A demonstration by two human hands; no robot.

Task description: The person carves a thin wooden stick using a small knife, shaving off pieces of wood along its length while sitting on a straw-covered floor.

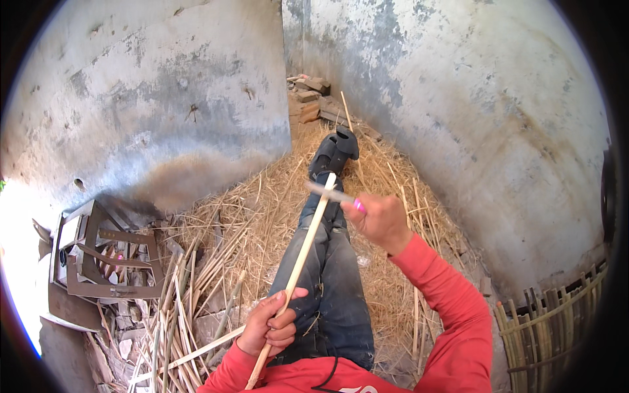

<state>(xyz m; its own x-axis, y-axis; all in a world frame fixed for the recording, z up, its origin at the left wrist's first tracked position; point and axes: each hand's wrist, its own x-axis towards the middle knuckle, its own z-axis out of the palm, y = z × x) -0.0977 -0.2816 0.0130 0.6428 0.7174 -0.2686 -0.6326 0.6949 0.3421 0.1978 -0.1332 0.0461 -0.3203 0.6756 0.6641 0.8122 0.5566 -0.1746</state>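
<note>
My left hand (272, 322) is wrapped round the lower part of a long pale wooden strip (306, 252), bamboo by its look. The strip slants up and away over my legs, its far tip near my shoes. In my right hand (381, 221) is a knife (335, 194) with a pink handle, its fingers closed around the grip. The blade points left and lies across the strip close to its far end; motion smears it slightly. Whether the edge bites into the strip, I cannot tell.
My outstretched legs (327, 281) lie on ground strewn with shavings (262, 203). Several split strips (177, 321) are heaped at left beside a broken wooden frame (114, 262). Bricks (308, 92) lie in the far corner between worn walls (458, 98). A slatted fence piece (550, 321) stands at right.
</note>
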